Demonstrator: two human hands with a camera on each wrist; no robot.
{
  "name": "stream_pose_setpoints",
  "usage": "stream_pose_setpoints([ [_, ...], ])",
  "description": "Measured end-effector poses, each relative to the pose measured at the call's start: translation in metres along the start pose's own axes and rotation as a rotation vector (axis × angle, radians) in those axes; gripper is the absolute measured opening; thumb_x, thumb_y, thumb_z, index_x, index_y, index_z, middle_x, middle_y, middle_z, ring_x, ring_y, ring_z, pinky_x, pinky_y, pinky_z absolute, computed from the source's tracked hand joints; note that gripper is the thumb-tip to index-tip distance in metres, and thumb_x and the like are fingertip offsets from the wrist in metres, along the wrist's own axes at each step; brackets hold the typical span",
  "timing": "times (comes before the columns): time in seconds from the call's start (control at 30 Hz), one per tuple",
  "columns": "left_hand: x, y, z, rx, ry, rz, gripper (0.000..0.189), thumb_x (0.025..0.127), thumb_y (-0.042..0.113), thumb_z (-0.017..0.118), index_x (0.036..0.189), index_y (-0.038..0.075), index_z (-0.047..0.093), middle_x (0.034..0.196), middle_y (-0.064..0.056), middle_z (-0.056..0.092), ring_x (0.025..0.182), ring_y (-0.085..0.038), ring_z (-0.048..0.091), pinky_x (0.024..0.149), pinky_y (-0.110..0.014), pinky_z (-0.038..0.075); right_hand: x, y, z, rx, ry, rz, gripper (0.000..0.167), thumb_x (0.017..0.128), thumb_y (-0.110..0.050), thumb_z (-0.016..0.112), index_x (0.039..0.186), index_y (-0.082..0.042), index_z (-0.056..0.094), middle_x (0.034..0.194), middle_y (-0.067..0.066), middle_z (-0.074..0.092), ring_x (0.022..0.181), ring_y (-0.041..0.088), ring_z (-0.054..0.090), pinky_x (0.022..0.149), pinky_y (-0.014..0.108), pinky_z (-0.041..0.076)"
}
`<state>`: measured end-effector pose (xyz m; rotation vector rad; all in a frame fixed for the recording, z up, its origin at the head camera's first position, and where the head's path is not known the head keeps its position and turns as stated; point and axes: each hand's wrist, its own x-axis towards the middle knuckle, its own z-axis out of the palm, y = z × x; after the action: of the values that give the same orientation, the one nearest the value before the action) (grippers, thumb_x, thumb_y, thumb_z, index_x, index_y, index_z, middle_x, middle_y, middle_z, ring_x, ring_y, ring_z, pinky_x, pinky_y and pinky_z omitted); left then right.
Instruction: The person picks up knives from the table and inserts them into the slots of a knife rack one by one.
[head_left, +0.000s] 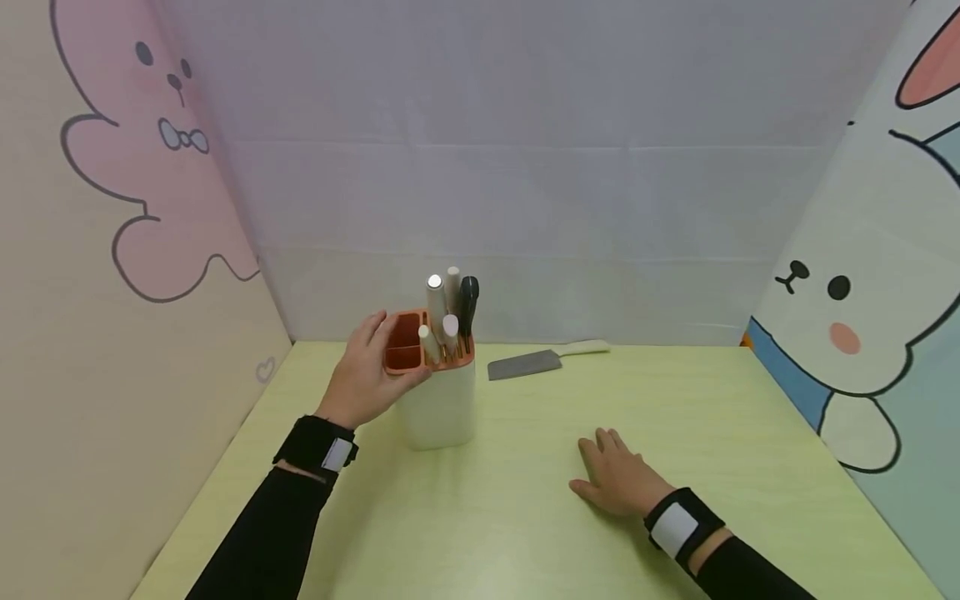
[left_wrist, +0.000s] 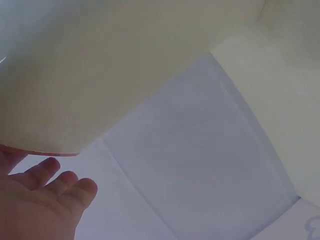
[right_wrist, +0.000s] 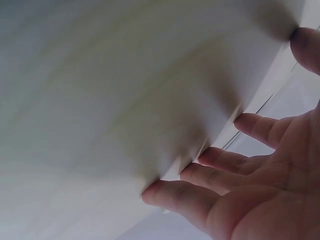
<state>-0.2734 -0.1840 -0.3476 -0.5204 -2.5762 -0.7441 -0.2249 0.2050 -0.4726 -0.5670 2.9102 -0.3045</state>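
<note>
In the head view my left hand (head_left: 366, 373) holds the top of a white utensil holder (head_left: 438, 412) with an orange top, thumb along the front of the rim and fingers at its far left side. The left wrist view shows the holder's pale side (left_wrist: 100, 85) above the fingers. Several light-handled utensils (head_left: 436, 298) and a black-handled one (head_left: 468, 300) stand in the holder's right part; their lower ends are hidden. To the right, my right hand (head_left: 618, 477) rests its spread fingertips on the table, holding nothing.
A spatula (head_left: 525, 365) with a grey blade and cream handle lies on the yellow-green table (head_left: 540, 517) near the back edge, right of the holder. A pale wall (head_left: 525, 200) rises behind, and side panels with cartoon animals flank the table.
</note>
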Motion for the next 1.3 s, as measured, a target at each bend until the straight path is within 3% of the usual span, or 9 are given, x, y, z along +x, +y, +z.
stream_pose_setpoints([
  [0.13, -0.002, -0.005, 0.005, -0.046, -0.099, -0.115, 0.097, 0.084, 0.065, 0.058, 0.152, 0.005, 0.022, 0.153, -0.015, 0.026, 0.129, -0.037, 0.041, 0.093, -0.050, 0.048, 0.001, -0.001, 0.001, 0.010, -0.009, -0.002, 0.072, 0.091, -0.050, 0.060, 0.139, 0.001, 0.044, 0.144, 0.032, 0.031, 0.135, 0.048, 0.027, 0.086, 0.072, 0.039],
  [0.27, -0.004, -0.006, 0.006, -0.074, -0.116, -0.165, 0.101, 0.084, 0.067, 0.057, 0.153, 0.005, 0.018, 0.156, -0.014, 0.022, 0.128, -0.036, 0.043, 0.094, -0.049, 0.048, 0.001, -0.003, 0.002, 0.004, -0.009, -0.008, 0.072, 0.091, -0.050, 0.061, 0.139, 0.001, 0.044, 0.143, 0.032, 0.032, 0.134, 0.049, 0.027, 0.085, 0.072, 0.040],
  [0.43, -0.006, -0.006, 0.008, -0.047, -0.090, -0.155, 0.100, 0.084, 0.068, 0.056, 0.153, 0.005, 0.020, 0.158, -0.012, 0.019, 0.129, -0.036, 0.043, 0.095, -0.049, 0.047, 0.002, -0.002, 0.001, -0.015, -0.001, -0.019, 0.072, 0.091, -0.050, 0.061, 0.138, 0.002, 0.044, 0.142, 0.031, 0.033, 0.134, 0.047, 0.029, 0.085, 0.069, 0.042],
  [0.6, -0.005, -0.008, 0.011, -0.035, -0.069, -0.135, 0.099, 0.084, 0.068, 0.055, 0.153, 0.006, 0.019, 0.158, -0.011, 0.019, 0.128, -0.035, 0.045, 0.094, -0.048, 0.048, 0.007, 0.004, -0.007, -0.005, 0.004, -0.053, 0.067, 0.090, -0.046, 0.064, 0.134, 0.002, 0.047, 0.133, 0.028, 0.041, 0.124, 0.041, 0.041, 0.089, 0.057, 0.046],
  [0.77, -0.004, -0.005, 0.011, -0.047, -0.051, -0.133, 0.098, 0.084, 0.067, 0.057, 0.153, 0.007, 0.021, 0.157, -0.011, 0.021, 0.126, -0.034, 0.047, 0.092, -0.047, 0.049, 0.024, 0.015, -0.030, 0.081, -0.070, -0.026, 0.052, 0.091, -0.040, 0.064, 0.128, -0.004, 0.056, 0.123, 0.019, 0.053, 0.111, 0.035, 0.054, 0.089, 0.050, 0.047],
  [0.93, -0.006, 0.001, 0.010, -0.043, -0.072, -0.158, 0.100, 0.083, 0.069, 0.056, 0.153, 0.006, 0.020, 0.157, -0.011, 0.022, 0.125, -0.034, 0.048, 0.091, -0.046, 0.050, 0.047, 0.039, -0.058, 0.151, -0.131, -0.002, 0.052, 0.095, -0.041, 0.058, 0.131, -0.004, 0.054, 0.122, 0.019, 0.059, 0.110, 0.036, 0.057, 0.088, 0.051, 0.048],
  [1.3, -0.007, 0.015, 0.007, -0.038, -0.108, -0.185, 0.108, 0.081, 0.072, 0.055, 0.155, 0.009, 0.010, 0.159, -0.010, 0.016, 0.127, -0.034, 0.046, 0.094, -0.045, 0.049, 0.085, 0.073, -0.090, 0.149, -0.024, 0.021, 0.049, 0.099, -0.031, 0.052, 0.128, 0.009, 0.053, 0.118, 0.027, 0.060, 0.105, 0.041, 0.059, 0.083, 0.050, 0.050],
])
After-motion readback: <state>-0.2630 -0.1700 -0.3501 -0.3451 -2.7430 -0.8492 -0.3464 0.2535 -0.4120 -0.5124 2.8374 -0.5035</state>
